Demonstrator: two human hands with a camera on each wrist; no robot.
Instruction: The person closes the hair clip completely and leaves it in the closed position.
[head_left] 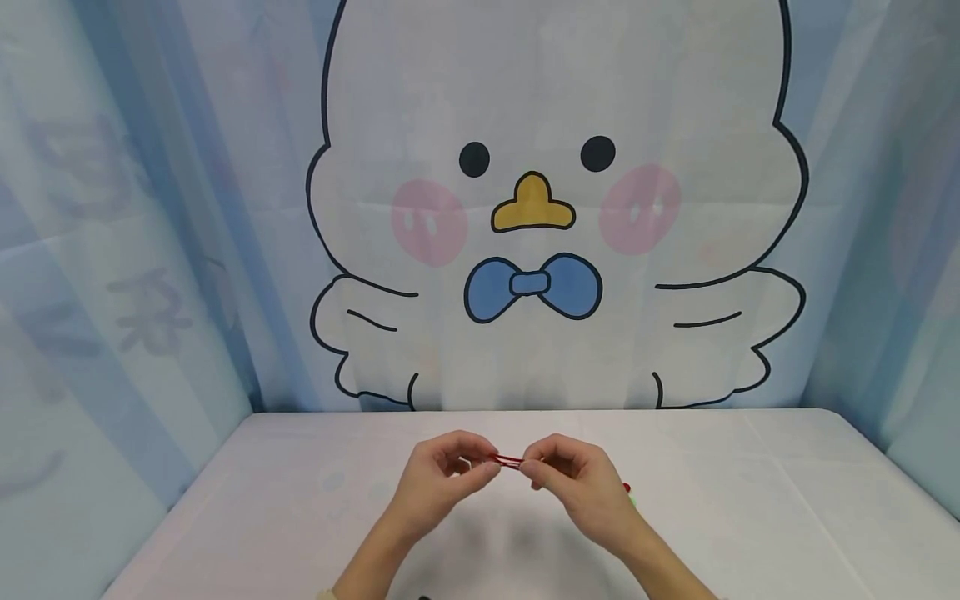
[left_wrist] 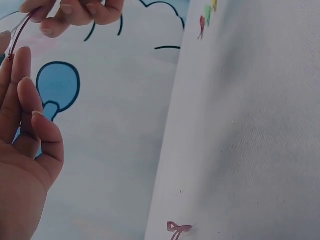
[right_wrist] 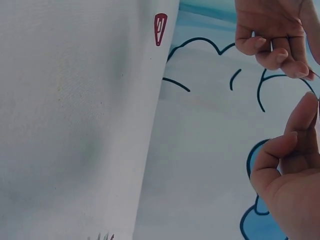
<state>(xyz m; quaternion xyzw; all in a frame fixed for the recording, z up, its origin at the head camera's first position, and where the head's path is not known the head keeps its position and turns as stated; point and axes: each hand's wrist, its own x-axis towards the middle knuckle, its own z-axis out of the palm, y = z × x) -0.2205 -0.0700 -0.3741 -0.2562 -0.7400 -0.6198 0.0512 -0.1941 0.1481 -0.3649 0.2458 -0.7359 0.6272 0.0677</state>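
Between the fingertips of both hands stretches a thin red snap hair clip (head_left: 510,462), its two strands slightly apart. The left hand (head_left: 438,483) pinches one end between thumb and fingers, and the right hand (head_left: 588,492) pinches the other. Both hands are raised over the white table. In the left wrist view the clip (left_wrist: 19,34) looks like a curved reddish band; the fingertips cover its ends. The right wrist view hides most of it at the frame's edge.
Another red snap clip (right_wrist: 160,30) lies on the white table (head_left: 750,517), toward the left side. Red, green (left_wrist: 207,15) and yellow clips lie beyond the right hand, mostly hidden in the head view. A curtain with a cartoon bird (head_left: 532,358) hangs behind.
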